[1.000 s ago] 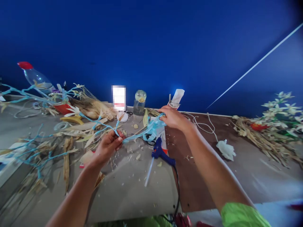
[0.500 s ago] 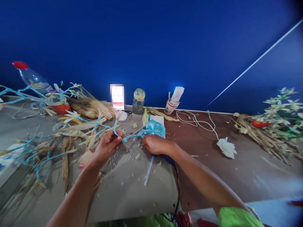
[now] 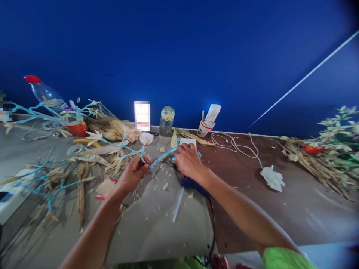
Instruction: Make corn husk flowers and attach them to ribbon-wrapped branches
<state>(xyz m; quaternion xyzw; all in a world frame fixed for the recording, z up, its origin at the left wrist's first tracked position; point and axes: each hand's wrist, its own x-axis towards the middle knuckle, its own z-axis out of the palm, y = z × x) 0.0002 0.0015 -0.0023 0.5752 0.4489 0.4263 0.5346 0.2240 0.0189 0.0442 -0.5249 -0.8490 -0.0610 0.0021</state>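
My left hand [image 3: 134, 174] pinches the end of a stem wrapped in light blue ribbon [image 3: 112, 144], which branches off to the left and carries a pale husk flower [image 3: 94, 135]. A strand of blue ribbon [image 3: 162, 155] runs taut from that pinch to my right hand [image 3: 188, 160], whose fingers are closed around it above the table. A blue glue gun [image 3: 193, 184] lies just below my right wrist, its clear glue stick [image 3: 178, 204] pointing toward me.
Dried husk strips [image 3: 81, 183] and more blue-wrapped branches [image 3: 42, 179] litter the grey table [image 3: 151, 231] at left. At the back stand a glass jar [image 3: 166, 121], a paper cup [image 3: 204, 126] and a tilted bottle [image 3: 45, 95]. A white cable [image 3: 238, 145] and flower bunch [image 3: 328, 149] lie right.
My right hand swung down from the far side to the table with the ribbon, then rose slightly and moved back, pulling the strand taut. My left hand kept its pinch.
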